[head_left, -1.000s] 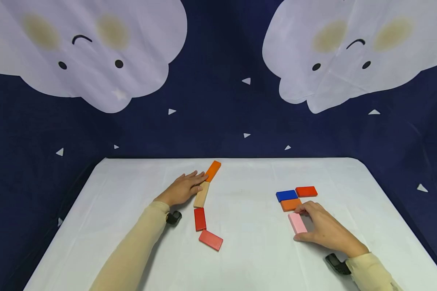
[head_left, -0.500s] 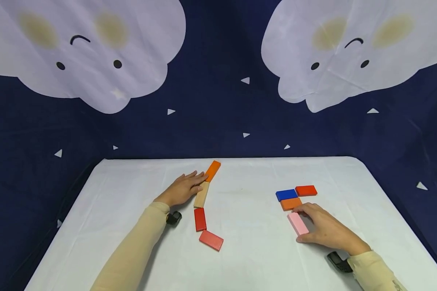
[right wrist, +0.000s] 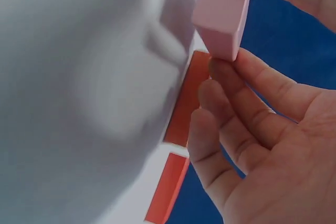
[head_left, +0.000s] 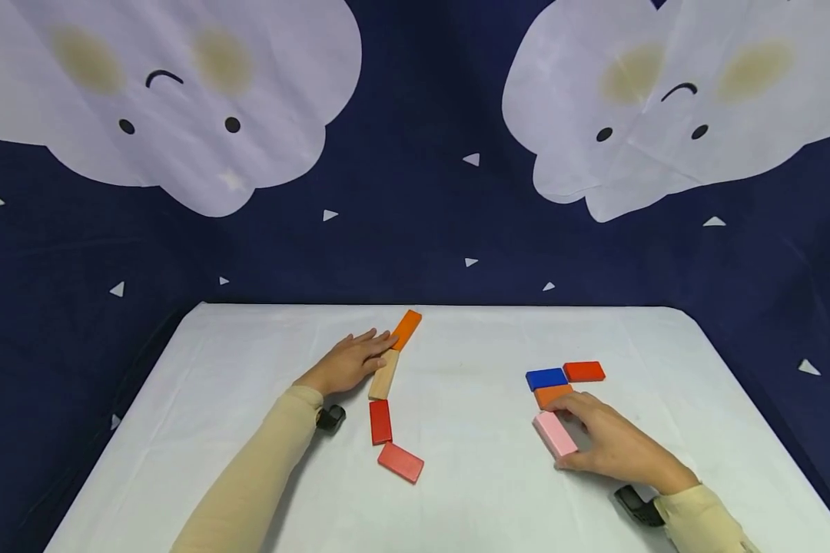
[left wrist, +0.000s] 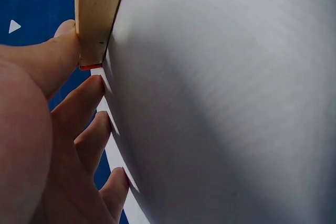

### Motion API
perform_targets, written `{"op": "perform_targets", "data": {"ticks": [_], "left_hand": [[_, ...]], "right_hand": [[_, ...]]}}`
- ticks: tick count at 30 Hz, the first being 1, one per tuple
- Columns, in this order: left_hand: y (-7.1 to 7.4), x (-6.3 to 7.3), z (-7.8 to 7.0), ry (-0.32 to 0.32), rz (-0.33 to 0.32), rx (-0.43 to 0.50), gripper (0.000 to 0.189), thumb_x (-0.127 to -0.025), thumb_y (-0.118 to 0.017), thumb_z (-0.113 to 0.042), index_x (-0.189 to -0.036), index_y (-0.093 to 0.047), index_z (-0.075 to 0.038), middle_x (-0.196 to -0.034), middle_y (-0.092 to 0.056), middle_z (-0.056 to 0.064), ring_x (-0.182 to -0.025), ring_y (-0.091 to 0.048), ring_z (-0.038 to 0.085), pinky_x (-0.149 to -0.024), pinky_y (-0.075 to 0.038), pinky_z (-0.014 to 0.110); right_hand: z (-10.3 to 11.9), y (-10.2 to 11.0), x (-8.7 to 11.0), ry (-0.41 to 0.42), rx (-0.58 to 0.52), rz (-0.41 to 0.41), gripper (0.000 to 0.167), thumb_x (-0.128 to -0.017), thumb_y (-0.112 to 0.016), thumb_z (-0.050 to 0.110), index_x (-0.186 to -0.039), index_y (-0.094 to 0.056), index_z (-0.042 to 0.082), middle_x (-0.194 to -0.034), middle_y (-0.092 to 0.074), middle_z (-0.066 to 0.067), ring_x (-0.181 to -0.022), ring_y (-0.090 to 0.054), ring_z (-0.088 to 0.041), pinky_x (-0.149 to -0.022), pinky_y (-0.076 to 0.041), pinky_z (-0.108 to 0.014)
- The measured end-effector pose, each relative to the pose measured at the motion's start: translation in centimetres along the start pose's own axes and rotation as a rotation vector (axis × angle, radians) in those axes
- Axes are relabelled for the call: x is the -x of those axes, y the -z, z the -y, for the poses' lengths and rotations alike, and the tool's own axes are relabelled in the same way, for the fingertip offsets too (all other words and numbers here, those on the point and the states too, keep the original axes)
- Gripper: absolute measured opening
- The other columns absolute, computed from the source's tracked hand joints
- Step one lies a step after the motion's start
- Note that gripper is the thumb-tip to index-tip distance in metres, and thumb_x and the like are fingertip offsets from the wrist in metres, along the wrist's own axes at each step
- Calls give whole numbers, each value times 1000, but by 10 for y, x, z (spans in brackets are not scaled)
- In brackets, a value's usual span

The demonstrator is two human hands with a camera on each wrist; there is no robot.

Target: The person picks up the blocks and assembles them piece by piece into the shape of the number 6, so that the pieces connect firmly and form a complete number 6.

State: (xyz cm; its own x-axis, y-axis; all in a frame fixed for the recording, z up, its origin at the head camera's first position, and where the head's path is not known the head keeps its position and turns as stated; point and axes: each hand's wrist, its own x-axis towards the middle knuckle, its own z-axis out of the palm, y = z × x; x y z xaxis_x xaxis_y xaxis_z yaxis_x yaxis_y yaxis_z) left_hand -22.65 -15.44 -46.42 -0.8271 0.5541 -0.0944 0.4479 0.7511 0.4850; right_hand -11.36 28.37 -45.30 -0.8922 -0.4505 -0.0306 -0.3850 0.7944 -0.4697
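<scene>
My right hand [head_left: 619,442] pinches a pink block [head_left: 555,435] between thumb and fingertips. In the right wrist view the pink block [right wrist: 220,14] seems raised a little off the tabletop, its shadow beside it. Just beyond it lies an orange block [head_left: 552,395], partly behind the fingers. On the left side, my left hand [head_left: 349,362] lies with fingers extended, touching a plain wooden block [head_left: 383,376] and a bright orange block [head_left: 406,329]. The thumb rests against the wooden block [left wrist: 97,19] in the left wrist view.
A dark red block [head_left: 380,422] and a coral block [head_left: 400,462] continue the line below the wooden one. Beside the right-hand orange block are a blue block [head_left: 546,379] and a red block [head_left: 584,372]. A white-covered table [head_left: 470,491] meets a dark blue cloth [head_left: 415,261] behind.
My right hand has shifted slightly left, and the pink block has moved left with it. The left hand keeps its place on the wooden and orange blocks. The head view has tilted a little.
</scene>
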Motion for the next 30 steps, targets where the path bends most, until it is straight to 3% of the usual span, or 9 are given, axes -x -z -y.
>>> {"op": "perform_targets", "data": {"ticks": [7, 20, 30], "left_hand": [[-1, 3, -1, 5, -1, 0, 52, -107, -49, -29, -156, -39, -13, -160, -37, 9, -150, -26, 33, -120, -16, 59], [1, 4, 0, 12, -1, -6, 52, -107, -49, -30, -156, -40, -14, -160, -36, 9, -150, -26, 33, -120, -15, 60], [-1, 4, 0, 7, 2, -4, 52, -107, -49, -29, -156, -39, -14, -160, -36, 9, -150, -26, 33, -120, -15, 60]], "right_hand": [[15, -7, -10, 124, -3, -22, 69, -69, -93, 27, -129, -60, 18, -126, -56, 12, -115, -54, -12, -99, -47, -39], [51, -24, -36, 213, -79, 96, 66, -73, -89, 19, -132, -59, 18, -129, -56, 15, -119, -51, -9, -102, -47, -37], [71, -38, -51, 293, -71, 167, 65, -72, -86, 14, -131, -60, 20, -129, -56, 16, -117, -50, -7, -100, -48, -32]]}}
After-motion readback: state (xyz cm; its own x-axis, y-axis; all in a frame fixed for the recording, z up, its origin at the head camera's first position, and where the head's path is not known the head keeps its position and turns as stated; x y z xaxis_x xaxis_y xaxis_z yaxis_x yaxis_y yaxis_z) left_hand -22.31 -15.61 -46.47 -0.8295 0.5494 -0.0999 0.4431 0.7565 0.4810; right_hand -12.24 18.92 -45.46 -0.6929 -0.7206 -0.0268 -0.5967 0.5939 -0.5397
